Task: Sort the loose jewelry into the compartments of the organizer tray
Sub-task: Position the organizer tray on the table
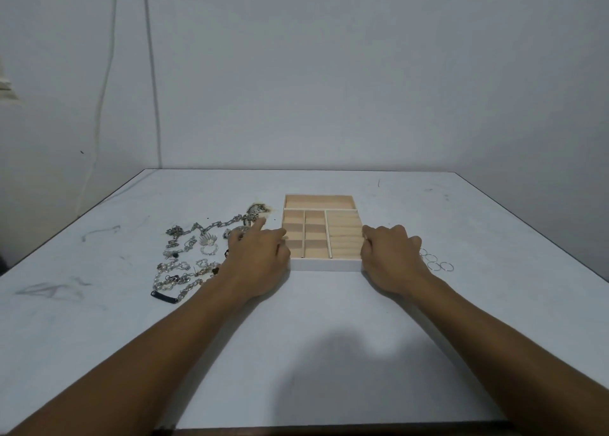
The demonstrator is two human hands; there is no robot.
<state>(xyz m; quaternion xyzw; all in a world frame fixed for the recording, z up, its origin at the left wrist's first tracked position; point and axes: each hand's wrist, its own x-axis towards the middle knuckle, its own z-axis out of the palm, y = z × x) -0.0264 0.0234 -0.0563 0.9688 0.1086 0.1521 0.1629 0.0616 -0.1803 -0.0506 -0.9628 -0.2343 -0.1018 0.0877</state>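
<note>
Steadying tray mid-table, head view. Left hand: fingers curled at the tray's left wall, index stretched toward chains heaped just left. Right hand: fingers curled round the right wall. Rings lie just beyond it. Compartments look empty; sorting not begun. Judgement: square the tray, hold it one-handed, lift chains singly to avoid tangles.

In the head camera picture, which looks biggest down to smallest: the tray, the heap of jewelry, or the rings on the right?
1. Heap of jewelry: widest spread, though the left hand hides part.
2. Organizer tray: somewhat smaller.
3. Group of rings: smallest by far.
All lie about equally far away.
</note>
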